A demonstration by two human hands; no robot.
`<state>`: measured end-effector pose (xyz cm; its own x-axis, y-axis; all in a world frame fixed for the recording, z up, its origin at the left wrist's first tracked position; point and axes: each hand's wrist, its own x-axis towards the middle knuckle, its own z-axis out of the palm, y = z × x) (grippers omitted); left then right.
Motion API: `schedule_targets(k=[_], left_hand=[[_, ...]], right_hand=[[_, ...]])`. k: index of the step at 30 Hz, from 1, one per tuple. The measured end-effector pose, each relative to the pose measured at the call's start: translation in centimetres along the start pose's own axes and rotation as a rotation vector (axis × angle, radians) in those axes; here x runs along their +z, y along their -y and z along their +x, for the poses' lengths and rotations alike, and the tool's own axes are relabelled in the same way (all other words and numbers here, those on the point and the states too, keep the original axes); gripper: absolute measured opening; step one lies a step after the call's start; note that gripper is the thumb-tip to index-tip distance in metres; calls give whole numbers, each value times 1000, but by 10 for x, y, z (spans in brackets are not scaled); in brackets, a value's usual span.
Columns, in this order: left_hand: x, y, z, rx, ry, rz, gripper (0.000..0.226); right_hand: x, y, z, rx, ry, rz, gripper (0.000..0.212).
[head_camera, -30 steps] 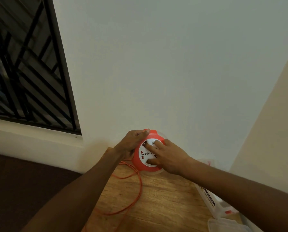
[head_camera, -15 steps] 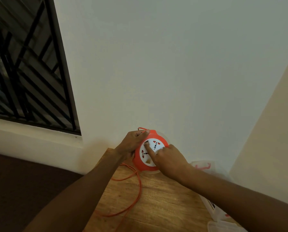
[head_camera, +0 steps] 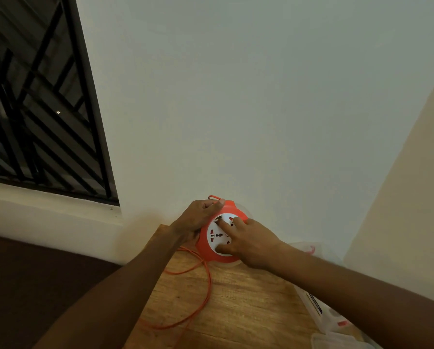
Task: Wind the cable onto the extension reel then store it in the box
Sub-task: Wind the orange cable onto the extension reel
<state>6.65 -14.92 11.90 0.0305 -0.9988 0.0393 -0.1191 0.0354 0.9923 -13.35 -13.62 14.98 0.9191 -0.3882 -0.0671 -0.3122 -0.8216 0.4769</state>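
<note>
An orange extension reel (head_camera: pixel 203 249) with a white socket face (head_camera: pixel 217 236) stands at the far end of a wooden table (head_camera: pixel 246 306), close to the wall. My left hand (head_camera: pixel 198 219) grips its upper left rim. My right hand (head_camera: pixel 248 241) rests on the socket face, fingers and thumb pressed onto it. A thin orange cable (head_camera: pixel 205 290) trails from under the reel in loose loops down the table. A small cable loop shows above my left thumb. A clear plastic box (head_camera: pixel 321 314) lies at the right edge, partly hidden by my right forearm.
A white wall rises right behind the reel. A barred window (head_camera: pixel 34 109) with a sill is on the left. A clear lid (head_camera: pixel 336 342) lies at the lower right. A clear plastic bag with red print (head_camera: pixel 309 249) sits behind my right wrist.
My right hand has shifted round on the socket face, fingers now higher and thumb low. The socket markings sit in a different place, so the face has turned. My left hand keeps its grip.
</note>
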Motion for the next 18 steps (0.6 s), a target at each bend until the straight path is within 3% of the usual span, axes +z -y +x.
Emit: schedule_targets(k=[5, 8, 12, 14, 18], left_hand=[[2, 0, 0, 0, -17, -35, 42], [7, -4, -2, -13, -62, -65, 31], [10, -6, -2, -3, -57, -88, 31], [9, -4, -2, -6, -55, -82, 31], [5, 2, -2, -18, -73, -113, 37]], right_hand=[[4, 5, 6, 143, -2, -33, 72], [0, 12, 11, 311, 2, 100, 82], [-4, 18, 15, 422, 45, 317, 76], [-4, 18, 14, 423, 82, 343, 75], [-1, 13, 6, 307, 31, 96, 75]])
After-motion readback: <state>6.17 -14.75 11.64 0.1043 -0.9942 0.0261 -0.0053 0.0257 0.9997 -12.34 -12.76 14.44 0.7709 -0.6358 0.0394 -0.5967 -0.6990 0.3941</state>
